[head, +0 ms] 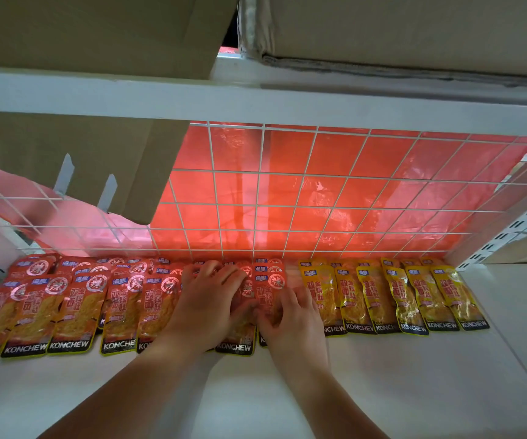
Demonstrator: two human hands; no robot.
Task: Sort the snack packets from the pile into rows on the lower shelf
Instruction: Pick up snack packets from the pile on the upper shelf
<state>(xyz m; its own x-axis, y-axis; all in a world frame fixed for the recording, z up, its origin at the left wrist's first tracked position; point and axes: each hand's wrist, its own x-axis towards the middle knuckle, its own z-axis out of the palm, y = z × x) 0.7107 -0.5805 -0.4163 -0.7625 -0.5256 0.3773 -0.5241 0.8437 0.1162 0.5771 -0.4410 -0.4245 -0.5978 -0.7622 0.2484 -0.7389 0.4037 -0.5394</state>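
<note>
My left hand (211, 299) lies flat, fingers straight and spread, pressing down on the overlapped red foil snack packets (75, 305) near the middle of the row; it grasps nothing. My right hand (294, 321) is just beside it, fingers bent over the lower half of the last red foil packet (268, 289) at the right end of that group. I cannot tell whether those fingers pinch the packet or only press on it. The 2 hands nearly touch, thumbs toward each other.

The packets lie on the white lower shelf (382, 391) in 2 colour groups along the back. The red ones run from the left edge of view to my right hand, layered in overlapping rows with their black "KONCHEW" bands toward me. The yellow foil snack packets (414, 296) start just right of my right hand and run to the right end, also overlapped, with a narrow gap between the 2 colours.

Behind the packets stands a white wire grid panel (259, 173), with a translucent red plastic sheet (287, 150) behind it. A brown cardboard box (66, 147) hangs into view at the left in front of the grid. Above runs a white shelf beam (256, 99), carrying 2 more brown cardboard boxes (81, 30).
</note>
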